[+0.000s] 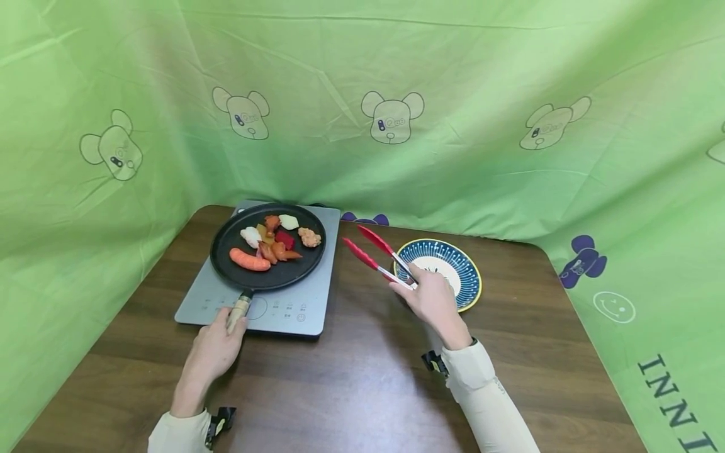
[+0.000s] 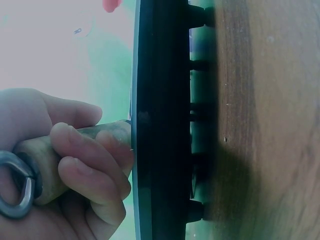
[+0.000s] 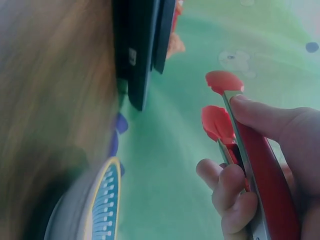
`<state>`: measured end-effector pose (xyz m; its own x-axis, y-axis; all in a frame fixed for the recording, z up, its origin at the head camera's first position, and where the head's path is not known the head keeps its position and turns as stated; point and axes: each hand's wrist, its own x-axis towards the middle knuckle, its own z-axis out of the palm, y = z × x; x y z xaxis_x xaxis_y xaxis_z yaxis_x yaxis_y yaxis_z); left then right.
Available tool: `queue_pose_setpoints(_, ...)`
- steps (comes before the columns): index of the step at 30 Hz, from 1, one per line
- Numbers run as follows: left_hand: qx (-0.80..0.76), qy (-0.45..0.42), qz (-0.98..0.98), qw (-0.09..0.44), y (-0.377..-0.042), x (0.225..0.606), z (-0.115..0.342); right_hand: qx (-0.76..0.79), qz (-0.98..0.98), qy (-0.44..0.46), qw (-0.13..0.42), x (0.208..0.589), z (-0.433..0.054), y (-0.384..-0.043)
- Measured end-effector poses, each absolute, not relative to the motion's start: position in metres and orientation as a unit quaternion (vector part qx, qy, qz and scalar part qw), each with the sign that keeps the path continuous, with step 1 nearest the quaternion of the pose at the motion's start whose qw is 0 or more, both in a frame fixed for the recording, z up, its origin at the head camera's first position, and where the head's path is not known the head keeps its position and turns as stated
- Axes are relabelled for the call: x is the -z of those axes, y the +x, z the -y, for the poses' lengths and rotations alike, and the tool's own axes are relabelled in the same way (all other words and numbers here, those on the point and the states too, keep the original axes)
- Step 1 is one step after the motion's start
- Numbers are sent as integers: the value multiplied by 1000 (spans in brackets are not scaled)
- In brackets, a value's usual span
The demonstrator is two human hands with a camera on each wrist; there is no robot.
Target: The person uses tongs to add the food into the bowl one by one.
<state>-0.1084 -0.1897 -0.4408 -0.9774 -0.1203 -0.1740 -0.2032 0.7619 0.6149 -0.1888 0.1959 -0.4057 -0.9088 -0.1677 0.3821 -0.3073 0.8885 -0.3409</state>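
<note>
My left hand [image 1: 214,349] grips the wooden handle [image 2: 45,155] of a black frying pan [image 1: 306,272], fingers wrapped round it. The pan stands on a flat grey induction cooker [image 1: 198,301]. In it lie a sausage [image 1: 249,259], a browned nugget-like piece [image 1: 309,237], white pieces [image 1: 250,236] and several red and orange pieces. With my right hand [image 1: 433,302] I hold red-tipped tongs [image 3: 265,180] between thumb and fingers. Their two tips stand apart with nothing between them, pointing toward the pan. Beneath that hand is a blue-patterned plate [image 1: 469,277] with a yellow rim, partly hidden.
A brown wooden table [image 1: 351,384] carries everything. Green cloth [image 1: 317,82] printed with bear heads hangs behind it and at both sides. The cooker's raised edge [image 3: 137,75] shows beyond the plate in the right wrist view.
</note>
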Motion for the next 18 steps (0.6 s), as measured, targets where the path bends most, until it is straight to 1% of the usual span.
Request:
queue_pose_setpoints(2,-335,-87,-936,62,-108,441,190,-199,958,118,168,407,-203,-185)
queue_pose_setpoints(9,-337,-84,-936,61,-108,440,190,-205,969,63,125,411,-226,-166)
queue_pose_setpoints(18,-342,-79,-934,62,-107,439,191,-203,973,22,108,422,-252,-152)
